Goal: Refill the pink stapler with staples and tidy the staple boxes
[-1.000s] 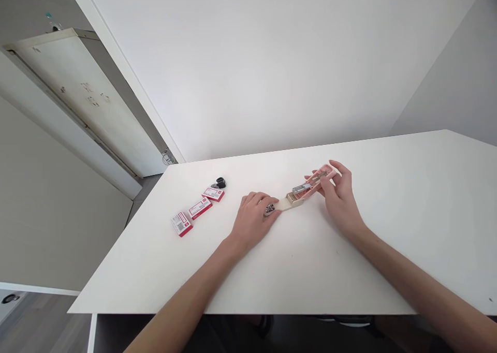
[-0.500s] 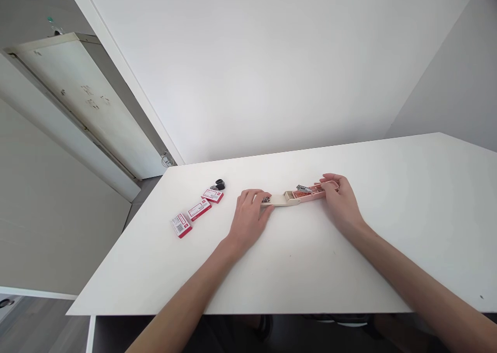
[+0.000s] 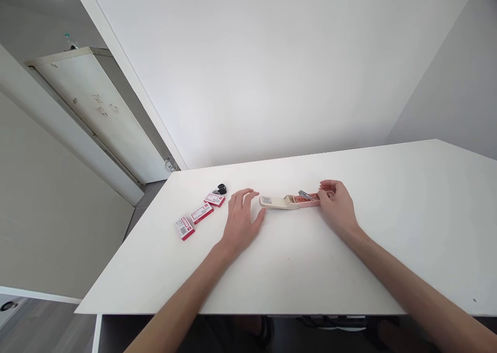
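A long, narrow, hinged case lies opened out flat on the white table (image 3: 388, 229). Its cream half (image 3: 277, 202) carries a small printed label at the left end. The pink half (image 3: 308, 204) has orange-brown contents and a raised silver metal piece (image 3: 305, 194). My right hand (image 3: 337, 204) grips the right end of the pink half, thumb on top, hiding that end. My left hand (image 3: 243, 216) is beside the cream end, fingers and thumb spread and apart from it.
Several small red-and-white boxes, one of them a box (image 3: 202, 213) in the middle, lie at left in a slanting row. Just behind them is a small black object (image 3: 221, 189). A white wall (image 3: 264, 84) rises behind the table.
My left hand has let go of the cream end and drawn back left, uncovering the label. My right hand keeps its grip on the pink end. The view has tilted slightly.
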